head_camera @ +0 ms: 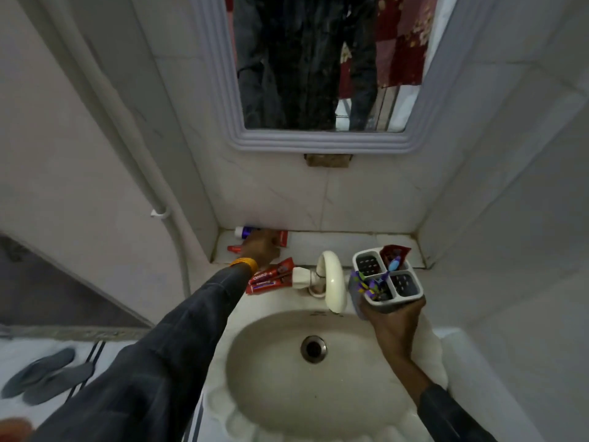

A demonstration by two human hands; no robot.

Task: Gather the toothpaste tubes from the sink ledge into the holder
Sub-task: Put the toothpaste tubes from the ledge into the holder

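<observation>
My right hand grips a grey four-compartment holder above the right side of the sink. One red tube stands in its far compartment and purple toothbrushes fill the near left one. My left hand reaches onto the tiled ledge behind the sink, over a red toothpaste tube whose end shows past the fingers. A purple-and-white tube lies at the wall, just beyond the hand. Two red tubes lie on the sink's rim beside my wrist. Whether the fingers have closed on the tube is hidden.
A cream tap stands between the red tubes and the holder. The white basin with its drain lies below. A mirror hangs on the wall above. Grey slippers lie on the floor at the left.
</observation>
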